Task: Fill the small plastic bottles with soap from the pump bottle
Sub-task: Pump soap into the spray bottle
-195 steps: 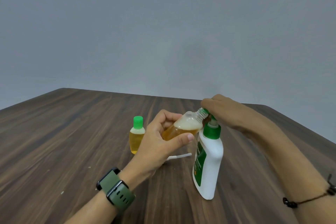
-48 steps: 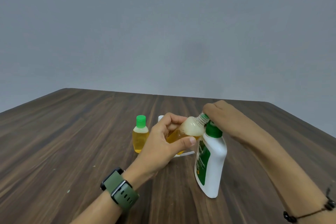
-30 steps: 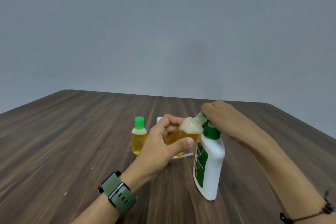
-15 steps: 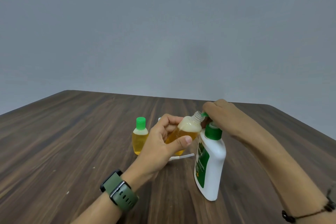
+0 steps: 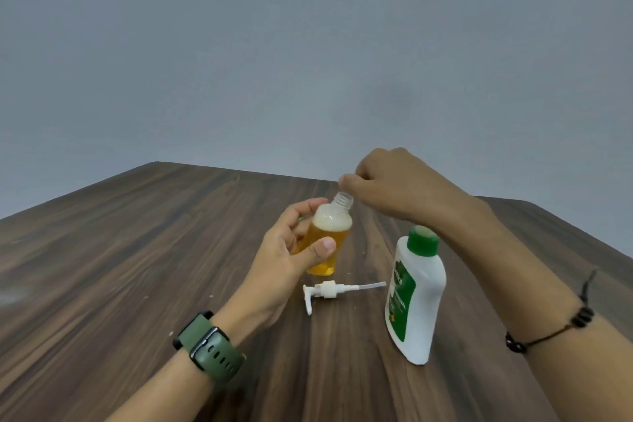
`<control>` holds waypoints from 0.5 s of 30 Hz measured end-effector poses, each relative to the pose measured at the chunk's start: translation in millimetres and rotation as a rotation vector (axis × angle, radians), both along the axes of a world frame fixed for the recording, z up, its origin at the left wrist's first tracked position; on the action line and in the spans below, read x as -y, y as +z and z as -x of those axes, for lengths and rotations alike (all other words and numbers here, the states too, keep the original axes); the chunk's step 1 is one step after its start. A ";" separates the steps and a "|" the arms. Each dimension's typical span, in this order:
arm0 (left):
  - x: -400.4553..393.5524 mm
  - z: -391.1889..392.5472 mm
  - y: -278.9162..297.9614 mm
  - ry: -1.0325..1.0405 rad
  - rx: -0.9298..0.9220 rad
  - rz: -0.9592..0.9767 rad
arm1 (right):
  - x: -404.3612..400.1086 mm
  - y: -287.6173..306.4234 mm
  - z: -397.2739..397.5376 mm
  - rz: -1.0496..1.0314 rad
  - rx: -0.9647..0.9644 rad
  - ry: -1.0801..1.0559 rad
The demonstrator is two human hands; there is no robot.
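Amber soap topped with foam fills the small clear plastic bottle [image 5: 328, 240], uncapped, gripped upright above the dark wooden table [image 5: 137, 267] by the left hand [image 5: 291, 257]. The right hand [image 5: 394, 183] hovers curled beside its neck; whether it holds anything, I cannot tell. Right stands the white green-collared soap bottle [image 5: 416, 298]; the white pump head [image 5: 329, 290] lies between them.

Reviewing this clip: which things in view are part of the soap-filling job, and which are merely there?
Part of the job:
small bottle, uncapped, amber soap with foam, held in left hand
white soap bottle, standing
right hand, closed above the small bottle's neck

Merely there:
white pump head, lying loose on table
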State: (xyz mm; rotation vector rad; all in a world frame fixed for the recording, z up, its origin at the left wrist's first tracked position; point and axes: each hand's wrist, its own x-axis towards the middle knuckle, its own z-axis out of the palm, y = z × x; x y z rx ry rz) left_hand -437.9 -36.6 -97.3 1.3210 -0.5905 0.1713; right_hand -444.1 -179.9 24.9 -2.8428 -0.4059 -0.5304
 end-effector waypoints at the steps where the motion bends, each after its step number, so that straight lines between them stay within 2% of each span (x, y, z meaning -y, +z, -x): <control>1: -5.2 2.0 -1.3 0.017 0.002 0.004 | -7.3 -2.2 -0.8 0.010 0.003 0.029; 8: -36.7 15.7 -14.2 0.141 -0.029 0.037 | -35.9 -36.1 -8.6 -0.047 -0.125 0.095; 12: -48.9 24.0 -21.5 0.176 -0.061 0.045 | -42.1 -74.0 -10.1 0.006 -0.216 0.081; 15: -52.4 27.8 -27.9 0.192 -0.085 0.050 | -41.5 -103.0 -14.8 0.120 -0.272 0.057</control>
